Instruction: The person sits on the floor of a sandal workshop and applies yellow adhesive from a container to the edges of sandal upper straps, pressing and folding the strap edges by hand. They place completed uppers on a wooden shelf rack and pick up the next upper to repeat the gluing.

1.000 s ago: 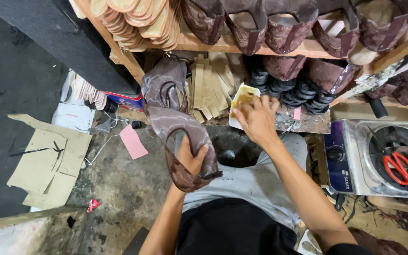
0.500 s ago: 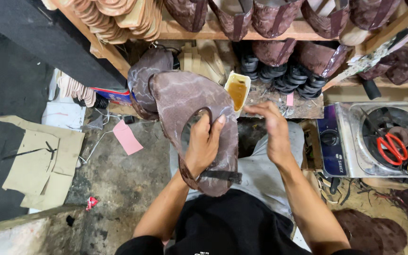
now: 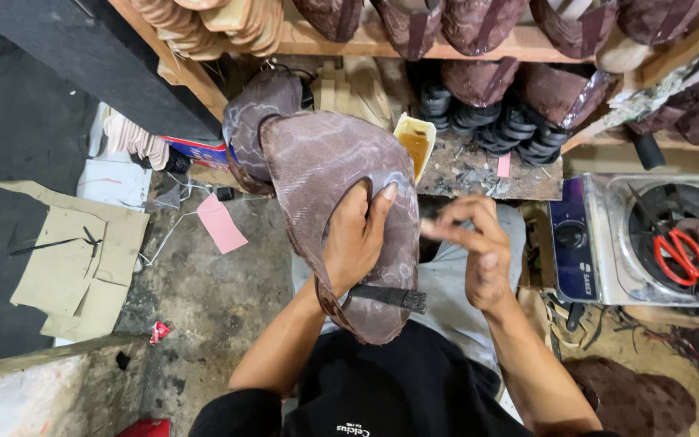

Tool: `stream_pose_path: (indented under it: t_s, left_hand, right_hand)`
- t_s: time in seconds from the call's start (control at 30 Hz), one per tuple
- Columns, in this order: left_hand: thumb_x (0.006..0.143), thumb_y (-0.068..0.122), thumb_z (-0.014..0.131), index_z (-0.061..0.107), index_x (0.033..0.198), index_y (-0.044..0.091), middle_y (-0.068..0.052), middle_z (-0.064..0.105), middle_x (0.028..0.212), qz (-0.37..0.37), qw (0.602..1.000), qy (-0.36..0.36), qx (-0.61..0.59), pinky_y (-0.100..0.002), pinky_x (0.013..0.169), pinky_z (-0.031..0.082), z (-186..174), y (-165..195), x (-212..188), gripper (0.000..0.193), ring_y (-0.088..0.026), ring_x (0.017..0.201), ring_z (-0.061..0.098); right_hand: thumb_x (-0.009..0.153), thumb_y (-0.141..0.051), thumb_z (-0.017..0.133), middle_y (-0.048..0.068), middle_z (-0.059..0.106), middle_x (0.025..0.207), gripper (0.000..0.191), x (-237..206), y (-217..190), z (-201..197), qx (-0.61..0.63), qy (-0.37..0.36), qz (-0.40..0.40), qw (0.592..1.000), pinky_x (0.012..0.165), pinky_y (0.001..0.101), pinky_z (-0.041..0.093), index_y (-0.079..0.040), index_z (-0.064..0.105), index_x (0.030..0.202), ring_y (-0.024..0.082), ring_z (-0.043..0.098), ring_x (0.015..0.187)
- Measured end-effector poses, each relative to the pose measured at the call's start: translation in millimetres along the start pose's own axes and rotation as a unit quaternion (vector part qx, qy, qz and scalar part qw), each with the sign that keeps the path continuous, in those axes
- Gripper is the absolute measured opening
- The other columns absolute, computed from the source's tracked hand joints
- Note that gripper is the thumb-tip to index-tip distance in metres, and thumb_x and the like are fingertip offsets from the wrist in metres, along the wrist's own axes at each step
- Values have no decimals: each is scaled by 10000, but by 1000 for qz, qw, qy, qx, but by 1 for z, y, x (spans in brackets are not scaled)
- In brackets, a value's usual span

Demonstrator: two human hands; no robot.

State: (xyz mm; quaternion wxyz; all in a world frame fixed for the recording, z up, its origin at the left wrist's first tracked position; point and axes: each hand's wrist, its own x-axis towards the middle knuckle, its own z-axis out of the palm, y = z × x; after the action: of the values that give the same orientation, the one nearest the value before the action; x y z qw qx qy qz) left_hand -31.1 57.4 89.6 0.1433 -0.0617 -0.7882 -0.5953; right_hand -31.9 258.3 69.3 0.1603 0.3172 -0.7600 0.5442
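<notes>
Here the room is tight: the wooden shelf [image 3: 463, 42] of brown shoe uppers runs across the top, a dark slanted board [image 3: 99, 57] closes the upper left, and a gas stove [image 3: 649, 243] with red-handled scissors [image 3: 679, 255] on its burner stands close on the right. The only open stretch is the stained concrete floor [image 3: 204, 291] on the left, where cardboard pieces [image 3: 74, 267] and a pink paper slip [image 3: 222, 223] lie.

The left hand [image 3: 355, 243] grips a brown patterned shoe upper [image 3: 325, 174] over the lap, fingers curled through its opening with the thumb pressed on the outer face; a dark strap [image 3: 390, 297] hangs at its lower edge. The upper's top edge comes near a second upper behind it.

The right hand [image 3: 472, 251] hovers just beside the upper, fingers loosely curled and pinched together; what it pinches, if anything, cannot be made out. A small tub of amber glue [image 3: 416, 144] sits on the low wooden table [image 3: 479, 174] just beyond both hands
</notes>
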Motion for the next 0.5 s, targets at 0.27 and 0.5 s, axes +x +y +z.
stream_pose_path:
  t_s: [0.27, 0.5]
  left_hand:
    - [1094, 205, 569, 577, 1055, -41, -175, 598, 872, 9, 999, 24, -20, -379, 736, 479, -2, -11, 8, 249, -270, 785, 572]
    - [1099, 168, 560, 587, 1252, -31, -78, 656, 1028, -32, 988, -75, -131, -308, 844, 516, 0, -7, 1, 252, -142, 932, 576]
  right_hand:
    - [1107, -588, 127, 98, 673, 947, 841, -6, -12, 1, -22, -24, -54, 998, 1093, 521, 372, -86, 799, 1042, 281, 588, 1029]
    - [1103, -575, 131, 126, 641, 1044, 816, 13, -10, -11, -96, -21, -81, 992, 1078, 495, 353, -59, 760, 1160, 304, 556, 1060]
